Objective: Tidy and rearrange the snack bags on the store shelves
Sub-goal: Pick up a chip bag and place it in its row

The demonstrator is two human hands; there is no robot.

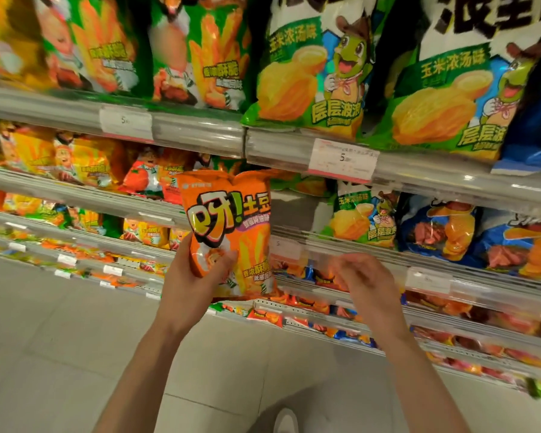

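Note:
An orange snack bag [231, 220] with bold white characters stands upright in my left hand [194, 273], which grips its lower left corner in front of the shelves. My right hand [361, 281] hovers just to the right of the bag, apart from it, fingers loosely curled and holding nothing. Behind the bag there is a bare gap [297, 210] on the second shelf, left of a green corn-flavour bag [364, 218].
Green bags [313, 67] fill the top shelf on the right, green and orange fry bags [200, 51] on the left. Blue bags [444, 229] sit on the second shelf at right. Lower shelves hold small orange packs [264, 317]. Grey floor tiles [60, 339] lie below.

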